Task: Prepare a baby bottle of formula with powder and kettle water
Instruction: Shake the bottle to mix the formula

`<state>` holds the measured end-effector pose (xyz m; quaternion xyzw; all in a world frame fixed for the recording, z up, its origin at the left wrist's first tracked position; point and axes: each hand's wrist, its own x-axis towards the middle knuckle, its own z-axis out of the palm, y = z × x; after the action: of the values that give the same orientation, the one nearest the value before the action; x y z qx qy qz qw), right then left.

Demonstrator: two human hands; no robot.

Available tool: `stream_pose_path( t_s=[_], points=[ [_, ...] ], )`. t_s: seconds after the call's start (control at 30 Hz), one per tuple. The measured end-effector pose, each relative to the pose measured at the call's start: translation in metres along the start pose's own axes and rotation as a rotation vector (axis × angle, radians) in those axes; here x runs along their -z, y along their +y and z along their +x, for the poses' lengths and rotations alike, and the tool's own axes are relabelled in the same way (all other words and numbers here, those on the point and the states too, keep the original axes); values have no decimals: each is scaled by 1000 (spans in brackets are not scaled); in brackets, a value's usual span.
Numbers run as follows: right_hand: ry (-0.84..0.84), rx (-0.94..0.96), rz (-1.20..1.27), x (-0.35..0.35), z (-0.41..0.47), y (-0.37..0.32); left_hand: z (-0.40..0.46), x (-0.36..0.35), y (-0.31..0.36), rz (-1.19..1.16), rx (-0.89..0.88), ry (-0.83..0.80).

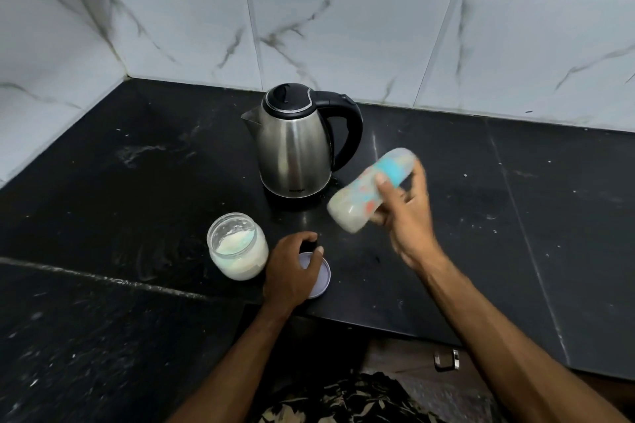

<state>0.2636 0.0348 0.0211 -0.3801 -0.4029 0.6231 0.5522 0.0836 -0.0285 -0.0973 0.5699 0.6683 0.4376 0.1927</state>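
Right of the steel kettle (297, 144), the right hand (405, 213) grips a blurred, tilted baby bottle (367, 194). Nearer than the kettle, the left hand (292, 268) rests curled on a lid (321, 276), beside the open powder jar (237, 245).

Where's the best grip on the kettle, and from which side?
Probably the black loop handle, from the right: the kettle stands upright, the handle faces right with an open gap for fingers, and the spout points left. The right hand would need freeing from the bottle first.
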Motion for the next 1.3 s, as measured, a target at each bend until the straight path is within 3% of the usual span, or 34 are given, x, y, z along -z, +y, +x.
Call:
stream_pose_path(
  t_s=[0.1,0.13,0.27,0.33,0.4,0.5,0.53,0.7,0.77,0.9,1.1,1.17,1.3],
  points=[
    [-301,-113,-225,-2,-20,17,2,0,-5,-33,29,-85],
    [-330,-99,-252,-1,-20,17,3,0,-5,-32,36,-97],
    [-26,22,-77,-1,4,-6,0,-1,0,-2,7,-5],
    [47,52,-2,1,9,-9,-1,-1,1,-9,1,-2],
    [-48,-5,-66,1,0,-1,0,-1,-2,10,-4,11],
    [-321,-118,-267,0,-18,16,0,-2,-7,7,26,-42],
    [-323,-105,-282,1,-17,16,0,-2,-7,3,27,-38],
    [67,40,-6,1,15,-6,0,-3,-2,3,-3,7],
    [43,29,1,1,12,-1,0,-2,-3,8,-8,15],
    [-294,-81,-264,-1,-10,17,1,-2,-5,0,31,-30],
    [70,38,11,-1,11,-1,-1,-1,-1,-12,-1,1],
    [12,-7,-40,-3,3,8,1,0,1,-5,-1,7],
    [-312,-129,-280,-4,-18,28,2,3,-1,-47,2,-84]
  ],
)
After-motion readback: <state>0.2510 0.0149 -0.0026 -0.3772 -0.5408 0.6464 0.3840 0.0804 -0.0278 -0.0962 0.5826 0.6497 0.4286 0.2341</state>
